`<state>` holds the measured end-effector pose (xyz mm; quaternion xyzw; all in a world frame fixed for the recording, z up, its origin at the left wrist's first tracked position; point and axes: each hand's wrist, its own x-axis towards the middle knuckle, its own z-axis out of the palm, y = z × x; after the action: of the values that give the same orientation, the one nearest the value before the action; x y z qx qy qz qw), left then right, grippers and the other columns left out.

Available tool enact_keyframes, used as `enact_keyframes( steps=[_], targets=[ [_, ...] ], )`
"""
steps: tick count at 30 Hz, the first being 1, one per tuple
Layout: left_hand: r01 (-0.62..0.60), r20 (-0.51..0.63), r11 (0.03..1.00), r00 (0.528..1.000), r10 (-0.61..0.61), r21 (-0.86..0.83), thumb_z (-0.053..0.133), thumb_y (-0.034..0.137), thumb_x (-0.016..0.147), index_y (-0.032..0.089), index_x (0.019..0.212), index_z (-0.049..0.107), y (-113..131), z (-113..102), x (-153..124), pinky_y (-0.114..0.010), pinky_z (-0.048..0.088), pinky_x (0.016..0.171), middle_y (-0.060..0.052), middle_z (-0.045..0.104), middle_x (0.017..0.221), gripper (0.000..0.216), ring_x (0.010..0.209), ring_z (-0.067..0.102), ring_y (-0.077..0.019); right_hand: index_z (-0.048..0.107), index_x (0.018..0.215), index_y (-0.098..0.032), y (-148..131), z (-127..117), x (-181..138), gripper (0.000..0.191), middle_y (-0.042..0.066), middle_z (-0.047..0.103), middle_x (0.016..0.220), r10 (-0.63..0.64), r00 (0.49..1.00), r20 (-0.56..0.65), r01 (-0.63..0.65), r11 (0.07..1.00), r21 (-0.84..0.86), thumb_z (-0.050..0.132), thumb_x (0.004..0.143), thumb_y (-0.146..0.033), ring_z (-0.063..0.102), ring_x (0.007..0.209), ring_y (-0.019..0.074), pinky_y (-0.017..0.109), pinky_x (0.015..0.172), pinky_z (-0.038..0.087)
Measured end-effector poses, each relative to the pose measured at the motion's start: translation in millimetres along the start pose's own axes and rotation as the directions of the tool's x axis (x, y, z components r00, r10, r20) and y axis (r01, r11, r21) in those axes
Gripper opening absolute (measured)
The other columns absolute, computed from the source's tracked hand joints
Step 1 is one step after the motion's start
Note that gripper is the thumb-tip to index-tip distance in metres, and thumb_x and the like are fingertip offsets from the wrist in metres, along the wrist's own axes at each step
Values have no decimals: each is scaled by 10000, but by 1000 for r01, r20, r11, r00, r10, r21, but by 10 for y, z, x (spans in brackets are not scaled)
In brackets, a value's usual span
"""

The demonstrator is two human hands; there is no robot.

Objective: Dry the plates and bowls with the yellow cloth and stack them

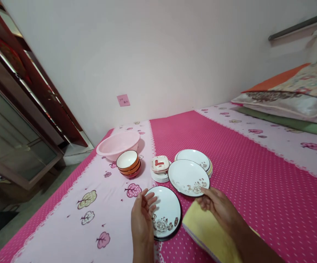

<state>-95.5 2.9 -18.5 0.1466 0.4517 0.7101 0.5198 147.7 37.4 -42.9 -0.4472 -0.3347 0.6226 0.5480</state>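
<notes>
My right hand (215, 204) pinches the near right rim of a white plate (187, 175) with a dark edge and a brown flower print. That plate is tilted and overlaps the view of a stack of plates (195, 157) behind it. Below my right wrist lies a folded yellow cloth (207, 230). My left hand (144, 208) is open, fingers apart, over the left edge of another flowered plate (166, 208), which seems to rest on more plates. Whether the left fingers touch it I cannot tell.
Stacked orange and red bowls (127, 162) stand beside a pink basin (117, 144). A small square dish (160, 163) tops several small white plates (159, 178). Pillows (292, 100) are piled far right on the pink bedcover (243, 164). A pink note (123, 100) hangs on the wall.
</notes>
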Motion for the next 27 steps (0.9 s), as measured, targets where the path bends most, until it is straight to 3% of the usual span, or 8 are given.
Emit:
enact_keyframes(
  steps=[5,10,16,27],
  targets=[
    [12,-40,999,999,-14,-50,580,259,965,122,1054,711,13,6,37,-209,564,593,-89,763,864,209,714,742,-156,718,779,-194,-16,-120,155,404,43,744,653,-21,996,-90,28,996,81,915,606,-502,621,556,131,219,514,490],
    [-9,62,998,998,13,-58,611,293,948,101,1079,720,23,21,-6,-211,570,590,-104,767,890,257,750,750,-176,743,784,-197,-29,-162,287,368,42,759,666,-23,991,-130,41,990,138,933,603,-455,634,559,123,194,506,511],
    [13,58,998,998,-9,-66,668,303,899,108,1052,735,38,28,-35,-203,564,585,-101,775,886,257,740,746,-168,743,781,-185,-24,-181,407,315,43,761,661,-6,987,-160,36,982,185,936,622,-377,647,544,123,188,492,529],
    [1,123,998,992,6,-62,821,432,778,123,1089,740,-30,-14,19,-221,569,623,-112,777,942,446,810,743,-193,715,769,-161,-24,-173,514,351,55,764,651,1,985,-170,38,972,230,955,603,-357,662,527,130,196,487,557]
  ],
)
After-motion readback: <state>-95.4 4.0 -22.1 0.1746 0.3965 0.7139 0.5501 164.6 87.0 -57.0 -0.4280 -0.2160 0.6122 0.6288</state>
